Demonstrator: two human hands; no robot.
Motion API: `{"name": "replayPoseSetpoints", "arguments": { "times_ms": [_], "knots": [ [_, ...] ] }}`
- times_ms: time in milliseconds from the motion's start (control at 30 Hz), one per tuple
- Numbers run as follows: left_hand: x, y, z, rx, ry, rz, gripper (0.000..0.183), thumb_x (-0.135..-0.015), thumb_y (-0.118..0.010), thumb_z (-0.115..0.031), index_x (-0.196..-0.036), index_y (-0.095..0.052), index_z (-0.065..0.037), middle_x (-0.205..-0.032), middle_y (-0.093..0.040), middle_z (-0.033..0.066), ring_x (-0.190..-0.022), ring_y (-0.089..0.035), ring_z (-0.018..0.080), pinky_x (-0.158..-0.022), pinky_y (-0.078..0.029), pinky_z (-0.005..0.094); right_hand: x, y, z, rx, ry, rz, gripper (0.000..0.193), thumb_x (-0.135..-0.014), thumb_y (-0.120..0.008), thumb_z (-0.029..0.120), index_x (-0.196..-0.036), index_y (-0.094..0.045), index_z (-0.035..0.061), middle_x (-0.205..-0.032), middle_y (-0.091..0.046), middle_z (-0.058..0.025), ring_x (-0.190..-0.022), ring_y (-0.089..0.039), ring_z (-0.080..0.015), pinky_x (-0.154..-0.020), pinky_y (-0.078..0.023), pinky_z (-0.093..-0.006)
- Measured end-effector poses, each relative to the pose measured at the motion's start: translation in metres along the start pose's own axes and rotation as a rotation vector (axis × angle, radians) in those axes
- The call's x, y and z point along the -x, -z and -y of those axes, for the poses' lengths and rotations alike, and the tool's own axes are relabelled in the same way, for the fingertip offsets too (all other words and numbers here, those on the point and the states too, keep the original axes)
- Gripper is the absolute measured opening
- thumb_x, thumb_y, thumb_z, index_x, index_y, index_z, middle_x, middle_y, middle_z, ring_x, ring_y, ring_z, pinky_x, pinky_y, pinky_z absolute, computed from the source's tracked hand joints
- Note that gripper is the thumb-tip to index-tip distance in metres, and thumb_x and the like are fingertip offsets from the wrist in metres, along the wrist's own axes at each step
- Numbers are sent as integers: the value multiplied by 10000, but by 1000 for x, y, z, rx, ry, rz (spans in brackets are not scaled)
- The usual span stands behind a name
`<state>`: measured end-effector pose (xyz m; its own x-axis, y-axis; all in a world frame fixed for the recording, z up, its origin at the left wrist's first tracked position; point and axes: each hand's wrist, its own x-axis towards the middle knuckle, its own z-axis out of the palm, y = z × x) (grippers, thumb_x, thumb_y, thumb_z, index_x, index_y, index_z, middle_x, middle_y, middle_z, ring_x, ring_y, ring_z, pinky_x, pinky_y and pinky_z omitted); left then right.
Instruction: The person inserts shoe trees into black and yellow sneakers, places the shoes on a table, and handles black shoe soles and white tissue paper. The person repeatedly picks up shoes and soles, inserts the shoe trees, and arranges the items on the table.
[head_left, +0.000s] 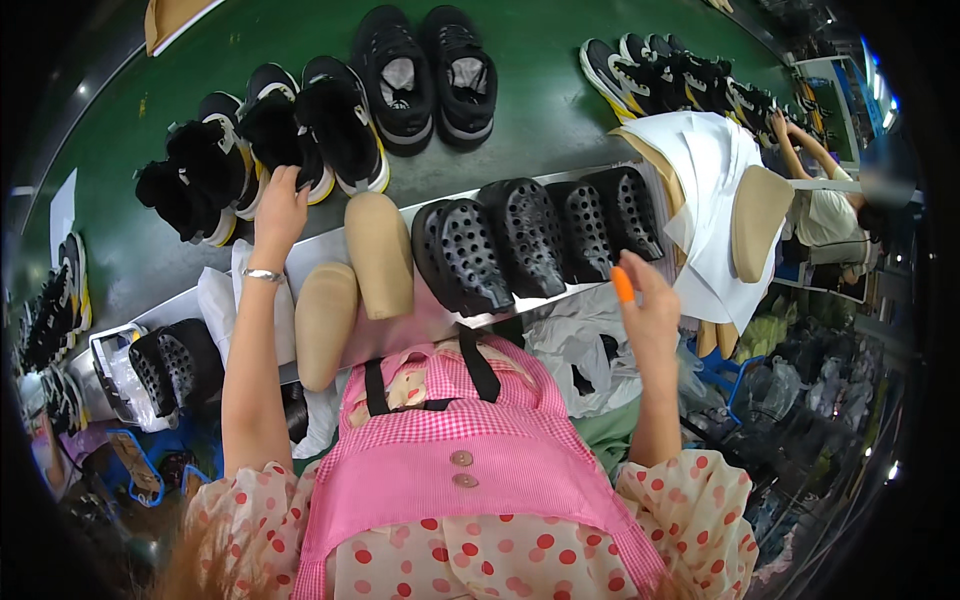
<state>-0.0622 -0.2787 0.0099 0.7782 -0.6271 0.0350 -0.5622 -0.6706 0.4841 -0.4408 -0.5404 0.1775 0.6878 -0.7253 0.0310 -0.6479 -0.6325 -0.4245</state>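
My left hand point(280, 212), with a silver bracelet at the wrist, reaches to the heel of a black sneaker point(275, 135) with a white and yellow sole. Its fingers are bunched at the sneaker's edge. Beside it stand other black sneakers point(345, 125) of the same look. My right hand point(652, 305) is raised with fingers apart, an orange cover on one fingertip, and nothing visible in it. Close to that hand lies a row of black perforated shoe-shaped pieces point(525, 235). Two beige rounded pieces point(380, 255) lie between my hands on the metal ledge.
An all-black pair of shoes point(410, 80) stands on the green table point(540, 95). More sneakers point(660, 75) line the far right, near another person point(825, 215). White paper sheets point(710, 190) overlap the table edge at right. Blue-edged bins point(140, 465) and plastic bags are below.
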Motion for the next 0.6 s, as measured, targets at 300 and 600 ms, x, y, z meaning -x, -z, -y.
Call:
{"name": "replayPoseSetpoints", "arguments": {
  "times_ms": [300, 600],
  "knots": [
    [60, 12, -17, 84, 14, -273, 554, -837, -657, -33, -1359, -487, -101, -1294, -470, 150, -1059, -539, 287, -887, -485, 336, 9, -46, -54, 287, -6, -16, 580, -771, -762, 326, -1211, -579, -4, -1068, -661, -171, -929, -626, -369, -767, -510, -445],
    [98, 18, -29, 179, 135, -211, 501, -820, -665, -69, -1294, -506, -32, -1286, -477, 199, -1164, -503, 388, -957, -455, 416, 12, -6, -43, 181, -116, 68, 485, -786, -768, 243, -1172, -613, -8, -869, -684, -206, -723, -681, -311, -647, -533, -384]
  ]
}}
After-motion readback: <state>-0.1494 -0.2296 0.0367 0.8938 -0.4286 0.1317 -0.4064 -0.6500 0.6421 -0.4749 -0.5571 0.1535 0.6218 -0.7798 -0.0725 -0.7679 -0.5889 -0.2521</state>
